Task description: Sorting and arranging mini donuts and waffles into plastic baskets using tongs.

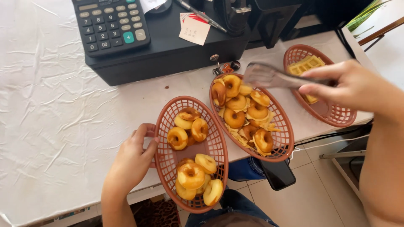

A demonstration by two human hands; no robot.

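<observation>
Holding metal tongs [269, 76] in our right hand [353, 86], we close the grip around their handle end, thumb and forefinger pinched on it. The tongs' long axis runs nearly level across the view, handle at the right, broad tips pointing left. Those tips hang just over the far end of the middle basket [290, 138], close above the topmost mini doughnuts [242, 109] heaped there; we cannot tell whether the tips touch one, nor whether they are parted or pressed together, since they are blurred.

Our left hand [132, 157] grips the left rim of the near basket [162, 157], thumb hooked over the edge and fingers below. This oval red-brown plastic basket lies with its long axis running from the surface edge away from us, tilted slightly left, and it overhangs that edge. It holds two clusters of ring doughnuts [191, 174], with bare mesh between them.

From the tongs' tips, the near basket lies down and to the left, just beside the middle basket, their rims almost touching. The right hand is nearer the heap; the left is nearer the emptier basket.

A third basket [332, 117] with waffle pieces [306, 65] sits under the right hand. A cash drawer [168, 54] with a calculator [111, 25] stands behind, on the white-covered surface [54, 126].
</observation>
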